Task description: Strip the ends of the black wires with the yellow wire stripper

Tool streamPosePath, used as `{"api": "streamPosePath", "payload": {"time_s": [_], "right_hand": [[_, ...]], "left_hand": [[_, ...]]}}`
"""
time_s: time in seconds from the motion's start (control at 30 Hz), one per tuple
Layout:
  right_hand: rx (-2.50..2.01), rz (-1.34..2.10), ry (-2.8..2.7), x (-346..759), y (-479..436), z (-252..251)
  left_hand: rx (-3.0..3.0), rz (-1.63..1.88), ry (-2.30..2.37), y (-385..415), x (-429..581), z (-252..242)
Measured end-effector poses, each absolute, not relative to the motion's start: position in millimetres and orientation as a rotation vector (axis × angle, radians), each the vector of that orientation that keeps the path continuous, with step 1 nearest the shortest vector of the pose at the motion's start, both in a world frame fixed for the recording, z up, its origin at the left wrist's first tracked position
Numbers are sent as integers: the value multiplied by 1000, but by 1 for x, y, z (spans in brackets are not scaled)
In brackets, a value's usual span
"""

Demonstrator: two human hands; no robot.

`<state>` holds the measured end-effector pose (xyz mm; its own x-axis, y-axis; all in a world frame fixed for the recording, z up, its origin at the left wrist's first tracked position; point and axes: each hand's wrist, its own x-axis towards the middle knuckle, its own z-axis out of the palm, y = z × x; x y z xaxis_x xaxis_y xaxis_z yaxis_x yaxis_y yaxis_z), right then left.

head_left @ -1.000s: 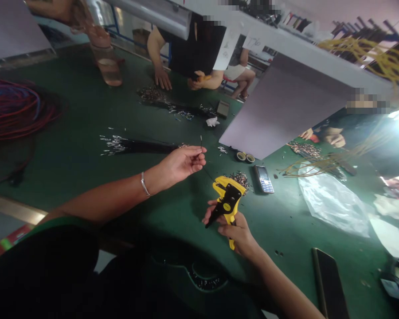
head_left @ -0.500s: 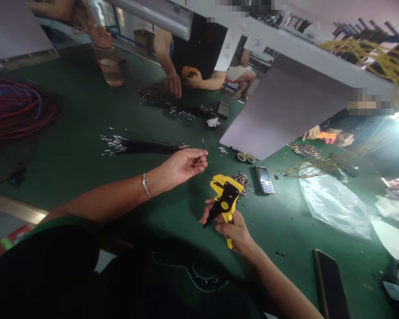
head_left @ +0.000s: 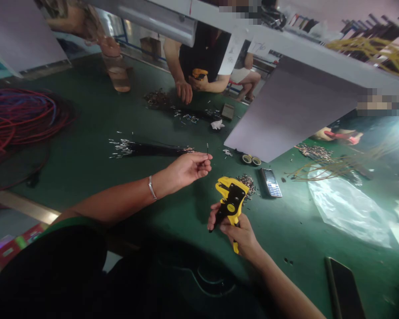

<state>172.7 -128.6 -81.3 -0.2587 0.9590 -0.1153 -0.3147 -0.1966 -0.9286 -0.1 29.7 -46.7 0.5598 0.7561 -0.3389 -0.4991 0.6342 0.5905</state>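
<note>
my left hand [head_left: 189, 169] is pinching a thin wire [head_left: 207, 149] between its fingertips above the green tabletop [head_left: 69, 177], while my right hand [head_left: 236, 235] is gripping a yellow wire stripper [head_left: 232, 199] just on the near side of a small heap of metal terminals [head_left: 246, 185].

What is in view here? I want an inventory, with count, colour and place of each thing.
wire stripper: one, yellow and black, in right hand
wire coil: one, mainly red, left of bench
wire bundle: one, black with silver ends, bench middle
terminal pile: one, silver, behind wire stripper
keypad phone: one, silver, right of pile
tape rolls: two, dark, beside phone
plastic bag: one, clear, bench right
co-worker: one, black top, across bench
left hand: one, silver bracelet, pinching short wire
right hand: one, closed around wire stripper
</note>
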Motion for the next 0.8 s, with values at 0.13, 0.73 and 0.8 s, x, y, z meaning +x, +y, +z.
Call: {"api": "streamPosePath", "payload": {"time_s": [0.13, 0.73, 0.8], "right_hand": [[-911, 1651, -1009, 172, -129, -84], [-919, 1641, -951, 170, -131, -89], [-929, 1636, -949, 171, -131, -89]], "left_hand": [[479, 777, 592, 31, -1, -51], [533, 757, 607, 28, 1, -51], [551, 763, 584, 29, 1, -52]]}}
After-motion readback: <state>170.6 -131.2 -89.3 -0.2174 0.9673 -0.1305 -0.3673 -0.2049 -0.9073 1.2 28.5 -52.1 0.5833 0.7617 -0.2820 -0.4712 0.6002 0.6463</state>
